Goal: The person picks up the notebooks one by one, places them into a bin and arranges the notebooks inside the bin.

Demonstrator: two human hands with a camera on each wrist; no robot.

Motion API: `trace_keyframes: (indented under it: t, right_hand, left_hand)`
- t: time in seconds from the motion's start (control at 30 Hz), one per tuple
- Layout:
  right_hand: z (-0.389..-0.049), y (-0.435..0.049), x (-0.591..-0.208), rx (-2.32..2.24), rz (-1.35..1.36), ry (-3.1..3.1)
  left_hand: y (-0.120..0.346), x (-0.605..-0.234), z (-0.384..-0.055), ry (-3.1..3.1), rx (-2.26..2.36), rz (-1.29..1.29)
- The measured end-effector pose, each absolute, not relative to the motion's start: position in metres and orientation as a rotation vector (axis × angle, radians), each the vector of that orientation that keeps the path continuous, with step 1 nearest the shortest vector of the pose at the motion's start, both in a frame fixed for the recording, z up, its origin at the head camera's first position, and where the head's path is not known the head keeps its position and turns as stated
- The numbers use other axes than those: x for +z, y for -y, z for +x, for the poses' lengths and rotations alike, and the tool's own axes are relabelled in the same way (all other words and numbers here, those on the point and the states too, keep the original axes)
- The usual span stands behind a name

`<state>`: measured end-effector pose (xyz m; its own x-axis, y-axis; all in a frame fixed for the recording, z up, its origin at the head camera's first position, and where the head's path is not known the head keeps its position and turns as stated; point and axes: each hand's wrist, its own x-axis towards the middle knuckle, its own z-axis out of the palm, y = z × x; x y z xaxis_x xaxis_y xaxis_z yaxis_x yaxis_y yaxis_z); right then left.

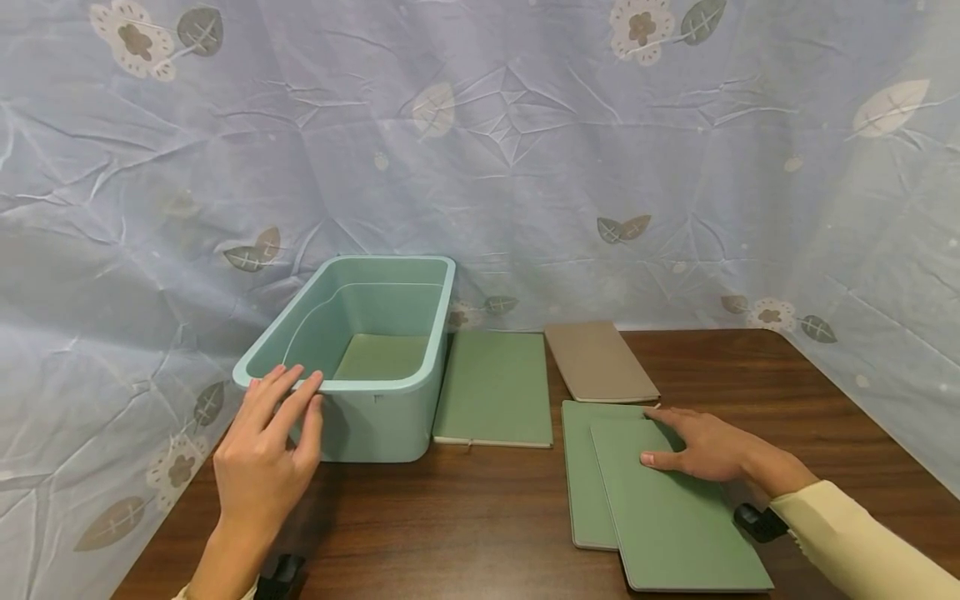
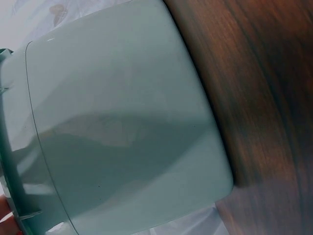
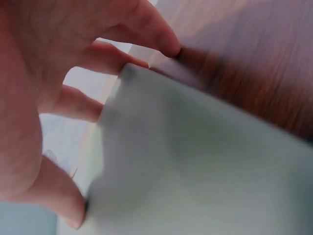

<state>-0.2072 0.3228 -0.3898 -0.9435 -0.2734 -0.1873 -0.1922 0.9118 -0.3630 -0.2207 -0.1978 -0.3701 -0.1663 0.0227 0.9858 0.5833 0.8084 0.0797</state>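
The far end of a flat, matte green notebook (image 1: 678, 533) was touched by the right hand (image 1: 708, 447), its grip unclosed with the thumb and fingers spread; a second green notebook (image 1: 587, 483) was partly covered beneath it on the grained wooden tabletop (image 1: 465, 525). The near rim of a smooth, round-cornered teal bin (image 1: 371, 425) was touched by the left hand (image 1: 262, 457), its fingers extended. Beside the bin, another green notebook (image 1: 495, 387) was laid, with a taupe notebook (image 1: 600, 362) next to it. The far side was bounded by a creased floral cloth (image 1: 517, 208).
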Motion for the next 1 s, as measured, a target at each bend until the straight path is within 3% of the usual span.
trace_keyframes:
  t: [0.4, 1.0]
  right_hand:
    - [-0.207, -0.325, -0.379, -0.647, -0.266, -2.837]
    - [-0.224, -0.354, -0.37, -1.239, 0.159, -2.443]
  left_hand:
    - [0.201, -0.371, -0.221, 1.72, -0.503, -0.471]
    - [0.202, -0.374, -0.221, 1.712, -0.49, -0.471]
